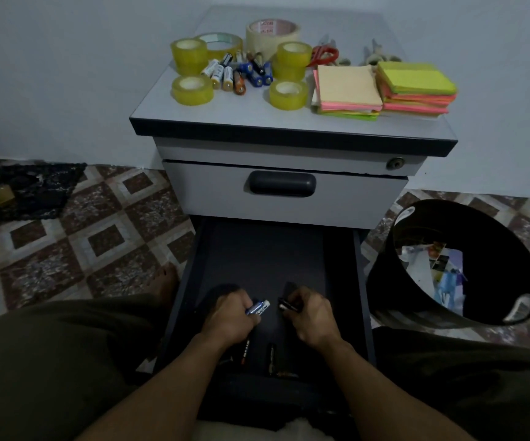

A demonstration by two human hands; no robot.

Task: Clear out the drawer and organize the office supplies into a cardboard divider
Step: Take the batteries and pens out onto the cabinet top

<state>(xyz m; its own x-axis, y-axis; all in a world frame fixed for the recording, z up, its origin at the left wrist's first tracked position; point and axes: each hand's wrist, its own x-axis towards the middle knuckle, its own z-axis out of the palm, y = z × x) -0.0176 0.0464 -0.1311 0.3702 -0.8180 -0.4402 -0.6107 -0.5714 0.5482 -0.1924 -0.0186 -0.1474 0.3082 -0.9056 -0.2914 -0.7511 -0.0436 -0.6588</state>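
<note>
The lower drawer (364, 281) of a grey cabinet is pulled out toward me, its dark floor mostly bare. My left hand (230, 316) grips a blue and white battery (258, 307) inside it. My right hand (311, 313) holds a black battery (286, 305) just to the right. A few dark batteries (271, 358) lie on the drawer floor near my wrists. On the cabinet top (250, 109) sit several tape rolls (192, 90), a heap of batteries (241, 73), scissors (324, 55) and two stacks of sticky notes (348, 87). No cardboard divider is in view.
A black waste bin (454, 265) with paper scraps stands tilted at the right of the drawer. The shut upper drawer (282, 186) is above the open one. My knees flank the drawer on a patterned tile floor. A dark mat (28, 189) lies at far left.
</note>
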